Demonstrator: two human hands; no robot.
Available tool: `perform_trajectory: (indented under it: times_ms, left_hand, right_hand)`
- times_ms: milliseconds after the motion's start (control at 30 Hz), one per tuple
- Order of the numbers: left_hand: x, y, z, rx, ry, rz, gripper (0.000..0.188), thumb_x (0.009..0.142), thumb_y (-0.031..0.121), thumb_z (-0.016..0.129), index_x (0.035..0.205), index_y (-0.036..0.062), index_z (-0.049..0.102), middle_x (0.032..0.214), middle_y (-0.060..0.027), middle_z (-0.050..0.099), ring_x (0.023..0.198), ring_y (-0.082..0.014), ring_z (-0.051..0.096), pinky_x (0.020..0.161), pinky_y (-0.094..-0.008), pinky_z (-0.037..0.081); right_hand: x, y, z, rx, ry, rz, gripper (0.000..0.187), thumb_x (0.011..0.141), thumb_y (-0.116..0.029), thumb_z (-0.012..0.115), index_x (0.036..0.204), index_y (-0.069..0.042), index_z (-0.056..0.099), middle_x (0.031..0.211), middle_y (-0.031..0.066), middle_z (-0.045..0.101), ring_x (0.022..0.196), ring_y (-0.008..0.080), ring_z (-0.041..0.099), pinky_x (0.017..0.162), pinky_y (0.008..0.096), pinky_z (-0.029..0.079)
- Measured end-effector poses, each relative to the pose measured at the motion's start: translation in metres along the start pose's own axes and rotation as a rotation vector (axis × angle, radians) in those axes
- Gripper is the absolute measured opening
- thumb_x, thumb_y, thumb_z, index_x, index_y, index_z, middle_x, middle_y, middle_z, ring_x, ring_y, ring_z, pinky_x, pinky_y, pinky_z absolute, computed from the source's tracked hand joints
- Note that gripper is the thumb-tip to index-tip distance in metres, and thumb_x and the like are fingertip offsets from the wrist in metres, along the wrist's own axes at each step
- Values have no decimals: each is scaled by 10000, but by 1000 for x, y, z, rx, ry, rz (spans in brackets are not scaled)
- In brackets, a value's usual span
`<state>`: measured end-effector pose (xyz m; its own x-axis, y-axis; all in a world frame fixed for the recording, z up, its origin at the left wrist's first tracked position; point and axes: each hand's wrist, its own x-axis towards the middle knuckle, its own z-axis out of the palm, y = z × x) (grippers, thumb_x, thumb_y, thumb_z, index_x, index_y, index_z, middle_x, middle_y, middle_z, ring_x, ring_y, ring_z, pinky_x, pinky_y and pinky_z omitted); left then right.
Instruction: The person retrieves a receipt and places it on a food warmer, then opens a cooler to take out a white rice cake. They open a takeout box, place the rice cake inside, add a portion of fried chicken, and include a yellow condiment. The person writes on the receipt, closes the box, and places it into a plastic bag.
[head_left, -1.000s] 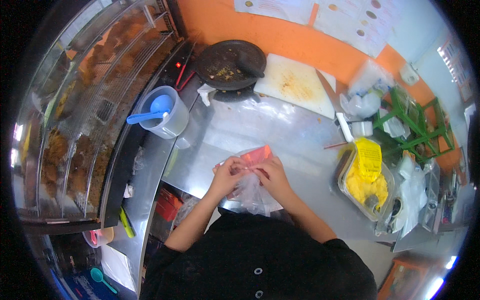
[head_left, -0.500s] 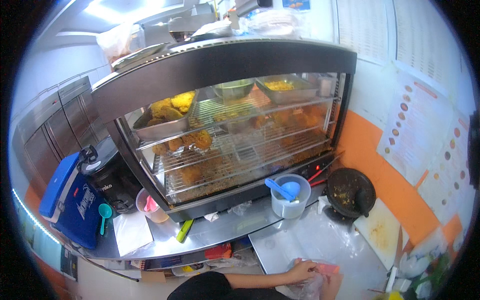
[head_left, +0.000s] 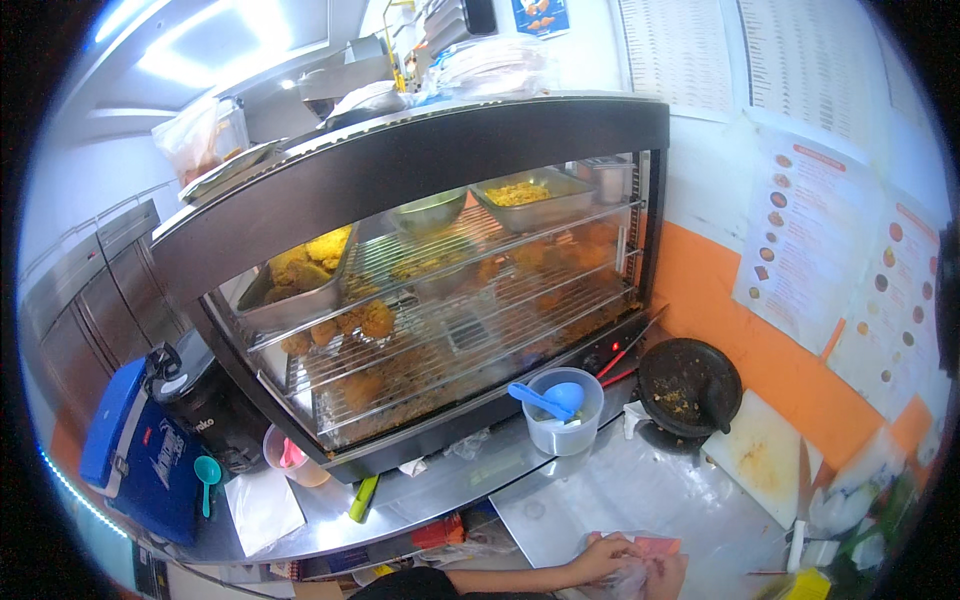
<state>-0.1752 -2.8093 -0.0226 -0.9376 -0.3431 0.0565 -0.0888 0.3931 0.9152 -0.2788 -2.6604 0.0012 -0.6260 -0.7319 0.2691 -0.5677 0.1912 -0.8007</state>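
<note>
At the bottom edge of the head view, my left hand [head_left: 603,557] and my right hand [head_left: 668,572] are together over the steel counter [head_left: 640,495]. Both grip a thin clear plastic bag [head_left: 627,580] with something red or pink [head_left: 655,546] showing at its top. The lower parts of both hands and the bag are cut off by the frame's rim. My left forearm runs in from the lower left.
A glass food warmer [head_left: 440,290] with fried pieces on wire racks and metal trays fills the middle. Near it stand a clear tub with a blue scoop [head_left: 563,405], a black stone mortar [head_left: 690,385], a white cutting board [head_left: 765,455], a pink cup [head_left: 290,458] and a blue cooler [head_left: 135,450].
The view has swung up from the counter and my hands to the food warmer and wall. My hands stay together on the bag, now at the bottom edge.
</note>
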Motion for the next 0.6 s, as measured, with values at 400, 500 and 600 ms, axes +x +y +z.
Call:
perform_trajectory:
  times_ms: [400, 500, 600]
  left_hand:
    - [9, -7, -8, 501, 184, 258, 154, 796, 240, 686, 946, 243, 649, 1155, 62, 541, 1154, -189, 451, 839, -498, 249]
    - [16, -13, -14, 574, 94, 183, 211, 768, 253, 698, 974, 249, 654, 1172, 47, 531, 1187, -208, 436, 862, -509, 236]
    - [22, -20, -19, 583, 101, 131, 272, 746, 256, 703, 1010, 252, 636, 1168, 39, 528, 1198, -199, 438, 866, -520, 239]
  right_hand:
    - [13, 17, -4, 31, -231, 207, 232, 839, -198, 657, 1010, -42, 669, 1077, 161, 634, 1017, 311, 570, 921, 413, 439]
    - [11, 29, 0, -124, -213, 67, 236, 831, -205, 674, 1014, -56, 672, 1098, 166, 629, 1023, 306, 569, 925, 416, 438]
    - [5, 34, 3, -204, -115, -26, 219, 805, -207, 692, 964, -59, 665, 1023, 155, 620, 965, 301, 569, 883, 424, 435]
